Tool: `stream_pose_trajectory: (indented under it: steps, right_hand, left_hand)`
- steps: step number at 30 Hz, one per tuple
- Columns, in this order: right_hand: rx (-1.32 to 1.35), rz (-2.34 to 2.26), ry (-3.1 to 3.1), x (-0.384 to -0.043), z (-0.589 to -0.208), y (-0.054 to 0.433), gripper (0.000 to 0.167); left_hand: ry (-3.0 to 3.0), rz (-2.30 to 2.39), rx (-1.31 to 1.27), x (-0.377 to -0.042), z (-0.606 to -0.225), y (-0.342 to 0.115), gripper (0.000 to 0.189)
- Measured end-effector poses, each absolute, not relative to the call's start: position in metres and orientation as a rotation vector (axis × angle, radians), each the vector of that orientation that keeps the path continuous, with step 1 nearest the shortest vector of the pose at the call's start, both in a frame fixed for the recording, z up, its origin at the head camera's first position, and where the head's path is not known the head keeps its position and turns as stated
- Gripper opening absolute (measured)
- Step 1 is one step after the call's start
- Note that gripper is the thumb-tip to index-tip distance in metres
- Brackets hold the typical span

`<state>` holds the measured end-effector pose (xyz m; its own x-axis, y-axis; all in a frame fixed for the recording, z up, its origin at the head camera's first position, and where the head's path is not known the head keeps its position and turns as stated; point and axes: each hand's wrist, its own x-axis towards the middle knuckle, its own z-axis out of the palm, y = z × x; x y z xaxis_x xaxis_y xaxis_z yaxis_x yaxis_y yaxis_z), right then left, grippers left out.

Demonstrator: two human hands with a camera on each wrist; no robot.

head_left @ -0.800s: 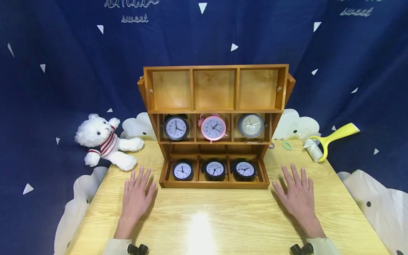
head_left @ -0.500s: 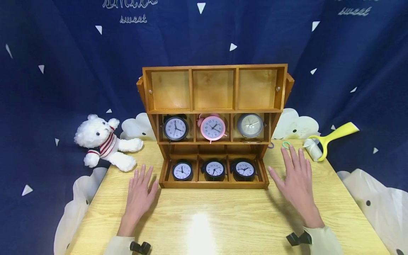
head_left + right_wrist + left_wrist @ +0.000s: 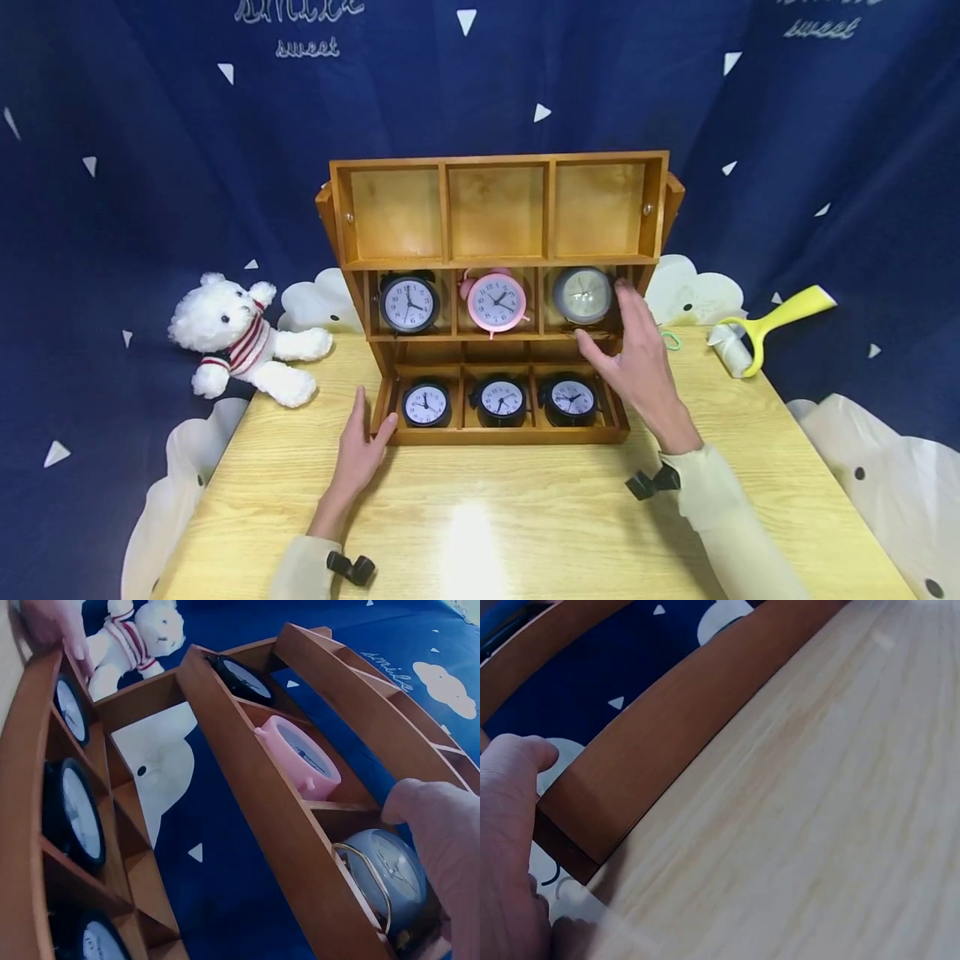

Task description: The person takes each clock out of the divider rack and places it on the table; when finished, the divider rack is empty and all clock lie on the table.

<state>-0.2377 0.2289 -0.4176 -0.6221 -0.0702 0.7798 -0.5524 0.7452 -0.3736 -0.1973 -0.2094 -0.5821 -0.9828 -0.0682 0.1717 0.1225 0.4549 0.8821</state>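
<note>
A wooden three-tier shelf stands on the table. In its middle tier at right sits a round grey clock, with a gold wire stand in the right wrist view. My right hand reaches around that clock's right side, thumb and fingers spread; whether they touch it is unclear. Beside it are a pink alarm clock and a dark one. My left hand is at the shelf's lower left corner, fingers along the side and thumb near the front; contact cannot be told for certain.
Several black clocks fill the bottom tier; the top tier has three compartments. A white teddy bear sits at left. At right lie a yellow-handled lint roller and a green ring. A blue curtain hangs behind.
My right hand has moved up and left from above the table to the grey clock. My left hand has moved right to the shelf's lower left corner. The clocks stay in place.
</note>
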Motion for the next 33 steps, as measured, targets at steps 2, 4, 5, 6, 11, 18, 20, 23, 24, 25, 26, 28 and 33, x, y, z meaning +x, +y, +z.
stream_pose_trajectory:
  steps: [2,4,5,6,11,18,20,23,24,25,26,28,33]
  right_hand:
    - [0.451,0.79,-2.186,-0.244,-0.415,0.225,0.088]
    - [0.434,0.802,-2.222,-0.25,-0.414,0.222,0.089]
    - [0.421,0.81,-2.235,-0.252,-0.414,0.22,0.09]
    - [0.41,0.816,-2.244,-0.254,-0.414,0.219,0.09]
    - [0.376,0.867,-2.255,-0.263,-0.412,0.214,0.088]
    - [0.323,0.9,-2.213,-0.268,-0.415,0.21,0.091]
    - [0.315,0.904,-2.19,-0.269,-0.416,0.209,0.089]
    - [0.291,0.919,-2.18,-0.27,-0.416,0.206,0.086]
    - [0.281,0.925,-2.179,-0.27,-0.416,0.205,0.084]
    - [0.272,0.932,-2.179,-0.271,-0.416,0.205,0.083]
    - [0.264,0.938,-2.177,-0.271,-0.416,0.204,0.083]
    - [0.244,0.95,-2.175,-0.272,-0.416,0.203,0.082]
    - [0.206,0.964,-2.147,-0.273,-0.418,0.2,0.085]
  left_hand:
    - [-2.479,-1.626,-0.035,-0.197,-0.582,-0.208,0.089]
    - [-2.436,-1.698,-0.035,-0.196,-0.582,-0.208,0.087]
    - [-2.417,-1.729,-0.036,-0.196,-0.582,-0.207,0.086]
    - [-2.399,-1.757,-0.041,-0.195,-0.583,-0.207,0.085]
    - [-2.338,-1.812,-0.072,-0.195,-0.588,-0.207,0.082]
    - [-2.278,-1.835,-0.107,-0.197,-0.588,-0.207,0.076]
    - [-2.264,-1.842,-0.108,-0.196,-0.589,-0.208,0.075]
    - [-2.255,-1.846,-0.097,-0.196,-0.591,-0.208,0.075]
    - [-2.254,-1.846,-0.095,-0.195,-0.591,-0.209,0.075]
    - [-2.249,-1.851,-0.097,-0.196,-0.591,-0.209,0.075]
    - [-2.246,-1.853,-0.096,-0.196,-0.591,-0.209,0.075]
    - [-2.238,-1.855,-0.098,-0.196,-0.592,-0.209,0.075]
    - [-2.242,-1.841,-0.096,-0.198,-0.591,-0.208,0.075]
